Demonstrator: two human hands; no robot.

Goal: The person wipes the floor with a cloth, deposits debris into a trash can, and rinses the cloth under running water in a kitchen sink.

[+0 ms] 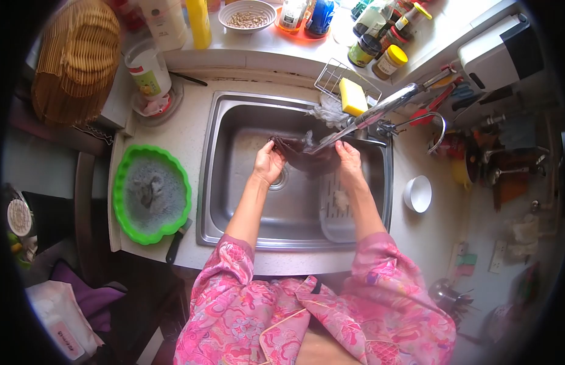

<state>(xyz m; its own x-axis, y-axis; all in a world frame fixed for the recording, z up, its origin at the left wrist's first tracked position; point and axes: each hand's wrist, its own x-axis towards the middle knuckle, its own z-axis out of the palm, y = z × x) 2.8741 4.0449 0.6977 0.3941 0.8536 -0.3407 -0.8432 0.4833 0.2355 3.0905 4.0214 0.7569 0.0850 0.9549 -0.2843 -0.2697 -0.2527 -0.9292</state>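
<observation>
Between my two hands a dark brown cloth (310, 159) is stretched over the metal sink (246, 210), below the end of the faucet (380, 112). My left hand (270, 163) is closed on the cloth's left edge. On its right edge my right hand (349, 159) is closed too. Water seems to fall onto the middle of the cloth. Beneath, the drain (279, 179) shows partly behind my left hand. A pale slotted tray (340, 222) lies in the right part of the sink, partly hidden by my right forearm.
Left of the sink stands a green basin (118, 194) of sudsy water, with a knife (178, 241) beside it. A white bowl (417, 194) is on the right counter. Behind the sink are a yellow sponge (353, 97) in a wire rack and several jars.
</observation>
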